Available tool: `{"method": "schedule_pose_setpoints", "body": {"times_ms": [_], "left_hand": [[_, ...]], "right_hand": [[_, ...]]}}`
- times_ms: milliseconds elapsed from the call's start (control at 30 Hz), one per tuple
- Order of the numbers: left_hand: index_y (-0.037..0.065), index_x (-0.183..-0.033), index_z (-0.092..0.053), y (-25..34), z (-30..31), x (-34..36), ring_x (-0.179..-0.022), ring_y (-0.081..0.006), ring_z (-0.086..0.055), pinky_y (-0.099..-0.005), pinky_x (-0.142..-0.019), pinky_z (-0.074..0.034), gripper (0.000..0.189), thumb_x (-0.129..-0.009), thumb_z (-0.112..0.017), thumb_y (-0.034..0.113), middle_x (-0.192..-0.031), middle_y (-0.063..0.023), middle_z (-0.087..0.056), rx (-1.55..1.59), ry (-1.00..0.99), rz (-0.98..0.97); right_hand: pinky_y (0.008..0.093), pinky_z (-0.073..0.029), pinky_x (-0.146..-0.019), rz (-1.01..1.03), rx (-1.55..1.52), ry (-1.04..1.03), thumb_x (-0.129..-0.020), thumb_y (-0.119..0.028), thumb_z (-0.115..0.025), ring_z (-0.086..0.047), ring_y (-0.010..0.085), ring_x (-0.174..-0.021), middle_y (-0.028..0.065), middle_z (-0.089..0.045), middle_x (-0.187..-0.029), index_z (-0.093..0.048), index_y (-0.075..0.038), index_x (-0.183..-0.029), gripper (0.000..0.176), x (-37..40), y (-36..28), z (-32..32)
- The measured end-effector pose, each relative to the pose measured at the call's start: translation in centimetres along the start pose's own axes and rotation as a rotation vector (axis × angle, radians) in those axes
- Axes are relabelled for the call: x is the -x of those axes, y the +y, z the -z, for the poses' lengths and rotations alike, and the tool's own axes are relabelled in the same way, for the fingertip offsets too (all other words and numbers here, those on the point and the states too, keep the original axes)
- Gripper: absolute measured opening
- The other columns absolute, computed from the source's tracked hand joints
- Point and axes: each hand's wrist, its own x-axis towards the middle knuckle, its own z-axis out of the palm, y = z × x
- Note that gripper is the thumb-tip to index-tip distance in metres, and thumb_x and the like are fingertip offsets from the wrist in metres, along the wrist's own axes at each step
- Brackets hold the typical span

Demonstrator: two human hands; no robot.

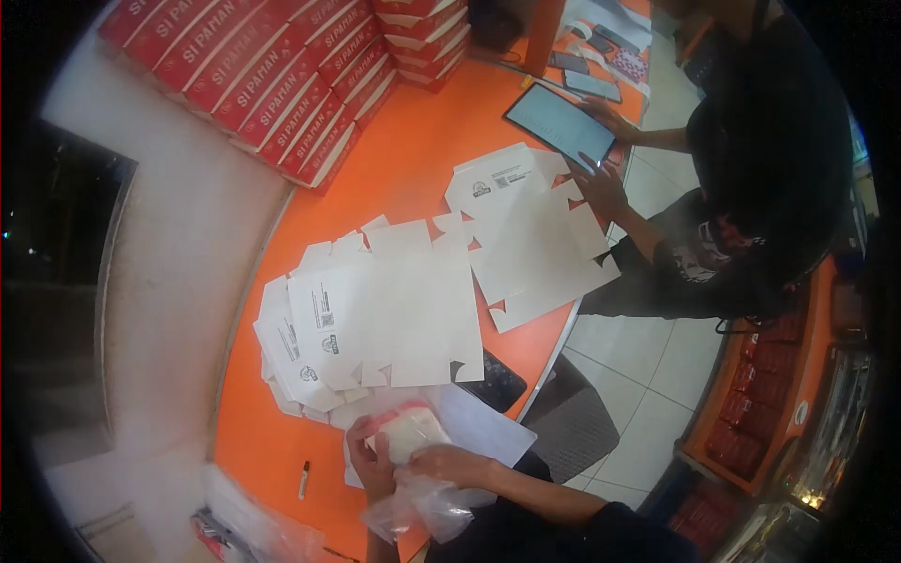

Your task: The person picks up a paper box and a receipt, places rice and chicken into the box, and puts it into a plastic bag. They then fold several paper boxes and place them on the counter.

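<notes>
Both my hands are at a clear plastic bag (422, 502) near the bottom of the head view. Inside it shows a pale, rounded-square pack with a pink-red edge (419, 432); its kind is unclear through the plastic. My left hand (370, 458) wraps the pack's left side, fingers bent. My right hand (449, 464) closes on the plastic at the pack's lower right, with loose film bunched below. White paper (483, 422) lies under the bag. Just beyond are flat white box blanks (394, 291) with printed logos, overlapping in a pile.
Red "SI PAMAN" boxes (272, 84) are stacked along the orange table's (394, 131) far left. Across from me a person (770, 159) holds a tablet (560, 122). More blanks (526, 235), a dark phone (496, 380) and a marker (304, 479) lie on the table.
</notes>
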Motion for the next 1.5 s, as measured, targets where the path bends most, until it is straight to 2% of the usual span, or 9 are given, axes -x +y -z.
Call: {"method": "schedule_pose_setpoints", "body": {"times_ms": [267, 633, 800, 867, 1133, 1233, 1333, 1467, 1500], "left_hand": [[0.003, -0.113, -0.047, 1.3, -2.4, 0.2, -0.126, -0.0304, -0.045, -0.0414, -0.107, -0.036, 0.026, -0.095, -0.062, 0.014, -0.134, -0.0214, -0.046, 0.069, 0.188, 0.002], [0.002, -0.110, -0.053, -3.0, 3.8, 6.3, -0.125, -0.0296, -0.048, -0.0414, -0.105, -0.041, 0.021, -0.093, -0.063, 0.011, -0.130, -0.0197, -0.051, 0.391, 0.027, 0.222], [0.005, -0.104, -0.055, -0.3, 8.1, 10.5, -0.120, -0.0209, -0.053, -0.0389, -0.103, -0.044, 0.020, -0.094, -0.066, 0.018, -0.121, -0.0123, -0.059, 0.410, -0.106, 0.342], [0.006, -0.104, -0.053, -1.7, 9.1, 14.1, -0.120, -0.0203, -0.051, -0.0391, -0.105, -0.042, 0.023, -0.093, -0.067, 0.021, -0.119, -0.0102, -0.058, 0.469, -0.056, 0.320], [0.005, -0.105, -0.049, -4.6, 7.1, 25.9, -0.107, -0.0179, -0.054, -0.0325, -0.092, -0.045, 0.034, -0.091, -0.071, 0.027, -0.110, -0.0089, -0.057, 0.489, 0.854, 0.337], [0.003, -0.108, -0.049, -2.7, 8.3, 29.7, -0.108, -0.0182, -0.055, -0.0328, -0.095, -0.045, 0.040, -0.089, -0.073, 0.029, -0.109, -0.0093, -0.057, 0.561, 0.870, 0.549], [0.001, -0.121, -0.043, -9.2, 8.4, 37.1, -0.116, -0.0206, -0.055, -0.0369, -0.102, -0.043, 0.053, -0.088, -0.074, 0.029, -0.130, -0.0153, -0.052, 0.699, 0.642, 0.363], [0.002, -0.134, -0.044, -8.3, 24.2, 42.6, -0.118, -0.0214, -0.053, -0.0347, -0.102, -0.042, 0.049, -0.095, -0.061, 0.025, -0.129, -0.0120, -0.054, 0.481, 1.146, 0.351], [0.002, -0.132, -0.046, -7.8, 27.1, 42.5, -0.118, -0.0209, -0.053, -0.0348, -0.102, -0.042, 0.045, -0.095, -0.060, 0.023, -0.128, -0.0120, -0.055, 0.371, 1.019, 0.282]], "right_hand": [[0.0394, -0.050, -0.089, 0.067, -0.079, 0.466, -0.078, -0.015, -0.064, -0.062, 0.0330, -0.102, 0.0172, -0.066, -0.102, -0.062, 0.002, -0.115, 0.041, 0.6, 2.0, -2.0], [0.0382, -0.048, -0.093, -0.124, -0.450, 0.002, -0.083, -0.019, -0.067, -0.061, 0.0317, -0.104, 0.0163, -0.065, -0.113, -0.065, -0.002, -0.113, 0.034, 1.6, -0.3, -3.2], [0.0360, -0.049, -0.082, -0.256, -0.489, -0.318, -0.090, -0.027, -0.060, -0.063, 0.0240, -0.086, 0.0137, -0.069, -0.092, -0.069, -0.001, -0.097, 0.028, 1.0, -1.8, -4.4], [0.0389, -0.049, -0.079, -0.359, -0.605, -0.400, -0.092, -0.026, -0.057, -0.063, 0.0229, -0.087, 0.0110, -0.069, -0.092, -0.070, -0.002, -0.097, 0.027, 0.6, -1.9, -4.4], [0.0399, -0.050, -0.080, 0.169, -0.277, -0.117, -0.090, -0.027, -0.060, -0.063, 0.0218, -0.091, 0.0074, -0.068, -0.098, -0.067, -0.006, -0.107, 0.028, -6.8, -7.7, -17.6], [0.0406, -0.050, -0.081, 0.285, -0.244, -0.106, -0.088, -0.027, -0.061, -0.062, 0.0222, -0.093, 0.0069, -0.067, -0.101, -0.065, -0.007, -0.110, 0.031, -8.1, -9.8, -22.2], [0.0422, -0.048, -0.084, 0.280, -0.222, -0.376, -0.087, -0.028, -0.062, -0.061, 0.0244, -0.097, 0.0082, -0.065, -0.104, -0.064, -0.007, -0.114, 0.034, -9.4, -10.3, -26.0], [0.0442, -0.047, -0.088, 0.169, -0.127, -0.940, -0.084, -0.028, -0.064, -0.059, 0.0273, -0.102, 0.0100, -0.062, -0.109, -0.062, -0.008, -0.118, 0.039, -12.9, -10.5, -31.4], [0.0448, -0.046, -0.089, 0.161, -0.086, -1.046, -0.084, -0.028, -0.064, -0.058, 0.0280, -0.103, 0.0104, -0.061, -0.110, -0.061, -0.008, -0.119, 0.041, -13.9, -10.6, -33.7]]}}
